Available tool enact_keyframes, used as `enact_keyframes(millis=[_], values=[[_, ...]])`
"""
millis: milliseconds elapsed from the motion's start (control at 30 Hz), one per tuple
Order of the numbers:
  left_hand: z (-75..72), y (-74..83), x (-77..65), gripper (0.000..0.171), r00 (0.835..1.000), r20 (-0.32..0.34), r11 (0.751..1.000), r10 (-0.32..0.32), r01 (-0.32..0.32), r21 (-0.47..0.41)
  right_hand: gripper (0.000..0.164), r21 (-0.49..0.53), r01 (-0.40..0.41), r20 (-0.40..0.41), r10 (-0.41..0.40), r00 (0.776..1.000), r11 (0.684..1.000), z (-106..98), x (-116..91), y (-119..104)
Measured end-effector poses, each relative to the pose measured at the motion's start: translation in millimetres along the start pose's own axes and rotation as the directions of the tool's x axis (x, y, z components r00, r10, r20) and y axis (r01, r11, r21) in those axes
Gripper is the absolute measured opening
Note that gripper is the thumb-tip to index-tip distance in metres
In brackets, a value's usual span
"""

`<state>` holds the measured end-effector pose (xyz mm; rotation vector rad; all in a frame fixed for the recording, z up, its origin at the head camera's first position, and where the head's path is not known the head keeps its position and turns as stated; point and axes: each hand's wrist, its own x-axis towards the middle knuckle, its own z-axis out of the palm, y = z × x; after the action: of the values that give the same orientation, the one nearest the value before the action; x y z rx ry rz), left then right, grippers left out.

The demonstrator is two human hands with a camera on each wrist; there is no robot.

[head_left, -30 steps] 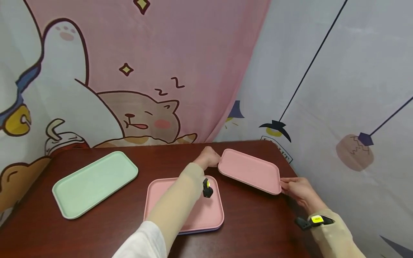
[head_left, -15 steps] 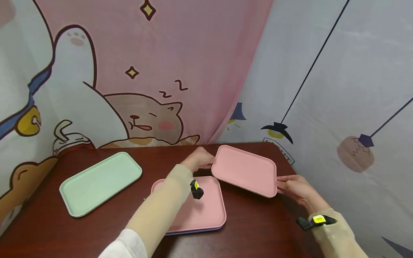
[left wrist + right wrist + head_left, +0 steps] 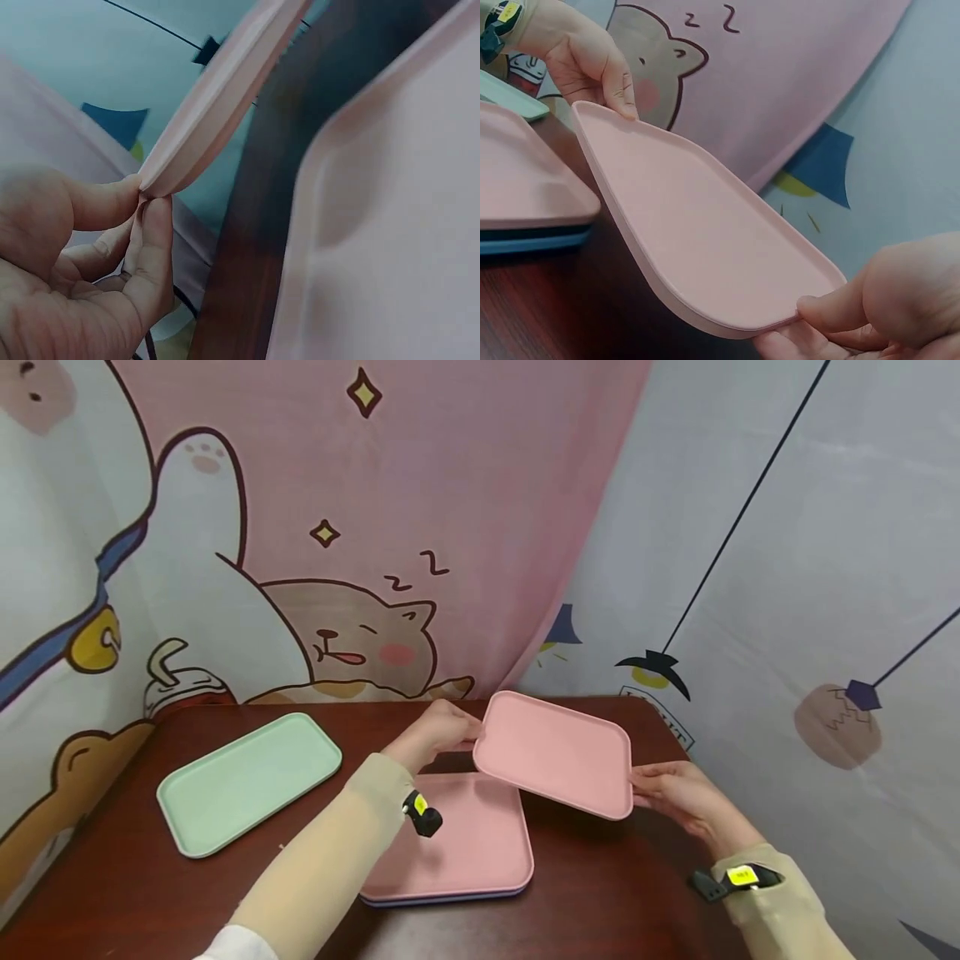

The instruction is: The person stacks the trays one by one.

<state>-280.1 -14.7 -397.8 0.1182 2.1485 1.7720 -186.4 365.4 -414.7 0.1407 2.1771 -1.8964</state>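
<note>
Both hands hold a small pink tray (image 3: 555, 752) above the table, tilted down a little toward its right end. At its left edge my left hand (image 3: 438, 731) pinches the rim; in the left wrist view the thumb lies on one side and a finger (image 3: 157, 225) on the other. My right hand (image 3: 678, 793) grips the opposite short edge, thumb on top and fingers beneath in the right wrist view. Below and to the left lies a larger pink tray (image 3: 472, 852) on top of a stack, partly covered by the left forearm. A blue tray (image 3: 536, 240) shows under it.
A light green tray (image 3: 251, 781) lies on the left of the dark red-brown table (image 3: 600, 893). Behind the table hangs a printed curtain (image 3: 487, 527) with a sleeping cat. A pale curtain (image 3: 825, 610) closes the right side.
Both hands have carried the small pink tray leftward, so its near left corner now overlaps the stack's far right corner in the head view. The head view has also shifted slightly.
</note>
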Motion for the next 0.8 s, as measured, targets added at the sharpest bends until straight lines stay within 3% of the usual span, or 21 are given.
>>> enact_keyframes(millis=[433, 800], values=[[-27.0, -8.4, -31.7, 0.022, 0.995, -0.088, 0.999, -0.040, 0.041, 0.004, 0.038, 0.012, 0.047, 0.018, -0.048, 0.999, 0.999, 28.8, 0.1, -18.7], [-49.0, -8.5, -56.4, 0.019, 0.995, -0.103, 0.998, -0.014, 0.007, -0.069, 0.035, 0.032, 0.078, 0.025, -0.079, 0.997, 0.996, 45.3, 2.2, -30.1]])
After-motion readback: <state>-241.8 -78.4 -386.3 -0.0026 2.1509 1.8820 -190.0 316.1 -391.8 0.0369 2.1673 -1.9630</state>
